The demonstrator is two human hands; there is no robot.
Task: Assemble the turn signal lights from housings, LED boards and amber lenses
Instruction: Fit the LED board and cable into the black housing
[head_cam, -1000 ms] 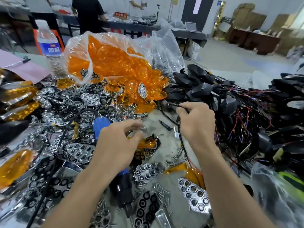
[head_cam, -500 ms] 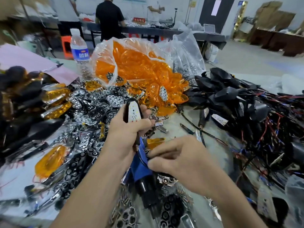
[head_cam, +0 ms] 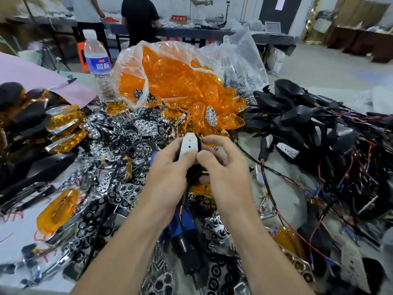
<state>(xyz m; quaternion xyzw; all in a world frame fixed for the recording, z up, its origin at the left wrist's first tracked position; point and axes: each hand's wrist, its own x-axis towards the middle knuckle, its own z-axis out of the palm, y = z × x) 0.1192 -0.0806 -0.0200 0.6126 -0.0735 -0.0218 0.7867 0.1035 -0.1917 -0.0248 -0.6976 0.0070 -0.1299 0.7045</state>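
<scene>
The housing is held above the middle of the worktop, with the white LED board already laid in its open face. The long axis of board and housing runs from 6 to 12 o'clock, leaning slightly towards 1 o'clock at the far end. The board's face is turned up towards the camera.

The left hand is curled round the housing from 9 o'clock, and its thumb is pressed on the near end of the board. The right hand is closed on the housing from 3 o'clock: the thumb is set beside the left thumb and the index finger is hooked over the far rim. Neither hand is spread, and both are taken up by the same part. A stalk and cable are seen hanging from the housing between the wrists.

The step in hand is judged to be the seating of the board. The amber lenses lie at 12 o'clock, just beyond the housing's far end, spilling out of a clear bag. The loose ones at 1 o'clock are nearer the right hand. The chrome reflectors are heaped at 9 to 10 o'clock, nearer the left hand. A heap of wired housings lies at 2 o'clock, and a blue-and-black power tool at 6 o'clock, under the forearms. One hand would have to be freed for any reach.
</scene>
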